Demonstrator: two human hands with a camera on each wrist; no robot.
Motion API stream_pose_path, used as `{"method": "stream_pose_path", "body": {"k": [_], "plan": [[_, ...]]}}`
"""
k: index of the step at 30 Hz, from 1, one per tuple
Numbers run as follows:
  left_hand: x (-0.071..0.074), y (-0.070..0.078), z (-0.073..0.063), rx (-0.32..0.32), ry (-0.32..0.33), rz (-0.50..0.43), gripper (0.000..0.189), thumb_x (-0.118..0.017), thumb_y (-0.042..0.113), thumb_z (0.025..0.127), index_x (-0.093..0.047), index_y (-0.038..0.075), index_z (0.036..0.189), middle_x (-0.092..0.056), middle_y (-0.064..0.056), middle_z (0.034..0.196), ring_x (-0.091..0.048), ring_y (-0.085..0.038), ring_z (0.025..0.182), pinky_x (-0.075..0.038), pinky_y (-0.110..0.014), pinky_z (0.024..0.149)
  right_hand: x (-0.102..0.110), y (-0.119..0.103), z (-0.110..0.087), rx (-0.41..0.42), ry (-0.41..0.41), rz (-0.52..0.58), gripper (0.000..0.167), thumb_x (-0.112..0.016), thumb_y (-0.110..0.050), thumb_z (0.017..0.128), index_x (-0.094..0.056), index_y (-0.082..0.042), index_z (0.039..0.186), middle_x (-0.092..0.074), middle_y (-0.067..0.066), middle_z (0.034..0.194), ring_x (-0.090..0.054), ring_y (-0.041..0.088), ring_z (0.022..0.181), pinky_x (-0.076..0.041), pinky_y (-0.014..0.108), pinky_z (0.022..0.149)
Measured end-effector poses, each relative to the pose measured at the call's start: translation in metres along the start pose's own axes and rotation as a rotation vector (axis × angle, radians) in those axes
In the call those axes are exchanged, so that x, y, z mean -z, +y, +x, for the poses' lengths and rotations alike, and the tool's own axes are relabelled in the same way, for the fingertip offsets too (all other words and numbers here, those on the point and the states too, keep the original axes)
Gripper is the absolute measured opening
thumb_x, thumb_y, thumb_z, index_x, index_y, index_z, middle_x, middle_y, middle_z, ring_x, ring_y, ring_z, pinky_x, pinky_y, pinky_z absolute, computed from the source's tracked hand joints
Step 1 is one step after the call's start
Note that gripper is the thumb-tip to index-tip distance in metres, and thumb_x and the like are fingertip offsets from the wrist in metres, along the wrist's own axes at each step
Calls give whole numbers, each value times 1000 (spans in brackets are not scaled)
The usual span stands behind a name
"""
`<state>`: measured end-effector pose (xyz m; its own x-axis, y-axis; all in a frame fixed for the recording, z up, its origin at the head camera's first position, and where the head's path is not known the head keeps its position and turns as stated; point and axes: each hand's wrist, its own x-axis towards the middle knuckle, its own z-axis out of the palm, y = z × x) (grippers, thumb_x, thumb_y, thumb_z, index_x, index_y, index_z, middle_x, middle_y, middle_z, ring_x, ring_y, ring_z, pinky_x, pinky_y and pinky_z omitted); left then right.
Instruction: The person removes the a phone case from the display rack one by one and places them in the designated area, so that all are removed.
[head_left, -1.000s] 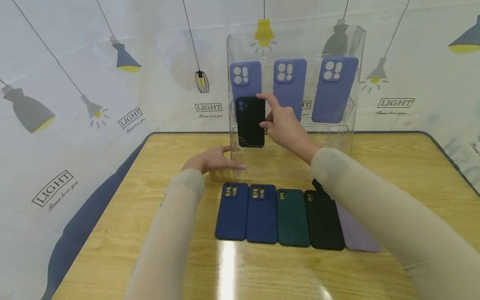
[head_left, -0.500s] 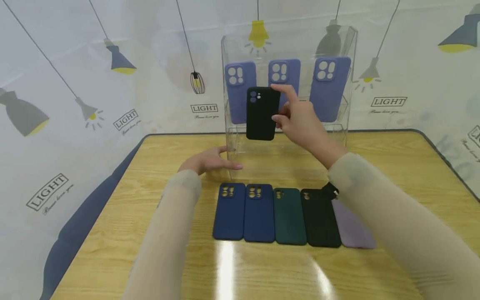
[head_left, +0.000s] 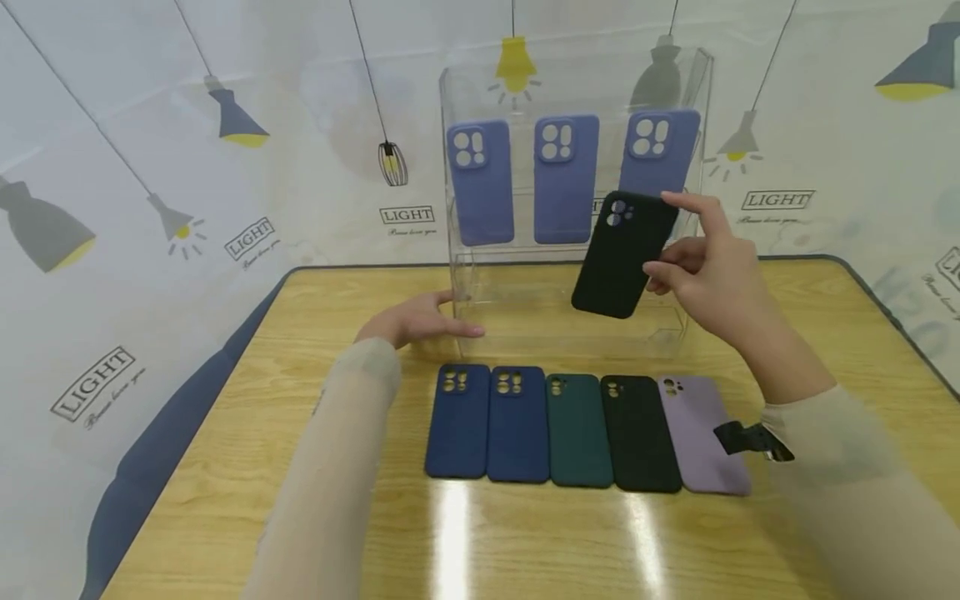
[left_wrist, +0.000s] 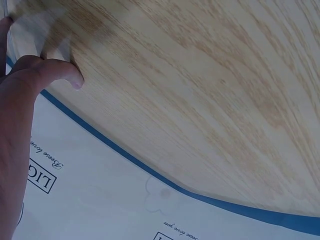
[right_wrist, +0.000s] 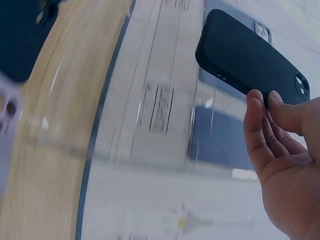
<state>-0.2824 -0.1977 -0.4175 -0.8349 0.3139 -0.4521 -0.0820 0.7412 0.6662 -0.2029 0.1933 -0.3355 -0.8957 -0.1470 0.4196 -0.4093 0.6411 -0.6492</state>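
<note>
My right hand pinches a black phone case by its right edge, index finger on the top corner. The case tilts, in front of the right side of a clear display stand. In the right wrist view, thumb and fingers grip this black case along one long edge. My left hand holds the stand's lower left side, thumb along it and other fingers partly hidden. Three periwinkle phone cases, left, middle and right, stand on the upper tier; the held case partly covers the right one.
On the wooden table before the stand lies a row of phone cases: two navy, left and right, one green, one black and one lilac. A lamp-print backdrop stands behind.
My right hand has carried the black phone case from the stand's left side, out from its lower tier, rightward to the right side, tilting it. The left hand has stayed at the stand.
</note>
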Motion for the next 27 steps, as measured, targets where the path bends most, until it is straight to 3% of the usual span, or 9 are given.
{"method": "stream_pose_path", "body": {"k": [4,10,12,18,27], "plan": [[1,-3,-2,14,5,-4,119,-84,70,79,-21,29,172,-19,-10,179,-20,-36,166,-26,-59,132,24,18,-12,-72,-29,-7,82,-72,-2,100,-30,-27,166,-78,13,92,-70,-7,66,-53,16,60],[2,-5,-2,7,14,-5,116,-84,68,81,-23,28,171,-19,-11,179,-20,-37,165,-26,-59,132,56,38,-31,-144,-46,-32,86,-70,1,100,-28,-35,165,-68,-30,80,-70,-7,67,-53,16,60],[1,-5,-3,6,13,-11,116,-84,67,81,-23,27,171,-19,-11,179,-20,-37,166,-26,-59,133,63,43,-36,-155,-47,-68,89,-70,2,99,-26,-37,166,-72,-23,81,-69,-8,66,-51,17,58],[1,-5,-3,10,9,-25,117,-84,65,82,-20,25,172,-17,-12,180,-18,-37,166,-25,-59,133,71,56,-49,-172,-69,-154,89,-66,4,101,-20,-31,170,-76,23,95,-67,-7,64,-51,16,57],[0,-2,1,6,7,-10,122,-85,70,78,-20,26,172,-20,-10,179,-22,-36,165,-27,-59,132,83,74,-68,-210,-123,-238,84,-67,2,101,-21,-16,169,-77,24,90,-65,-4,60,-48,16,56]]}}
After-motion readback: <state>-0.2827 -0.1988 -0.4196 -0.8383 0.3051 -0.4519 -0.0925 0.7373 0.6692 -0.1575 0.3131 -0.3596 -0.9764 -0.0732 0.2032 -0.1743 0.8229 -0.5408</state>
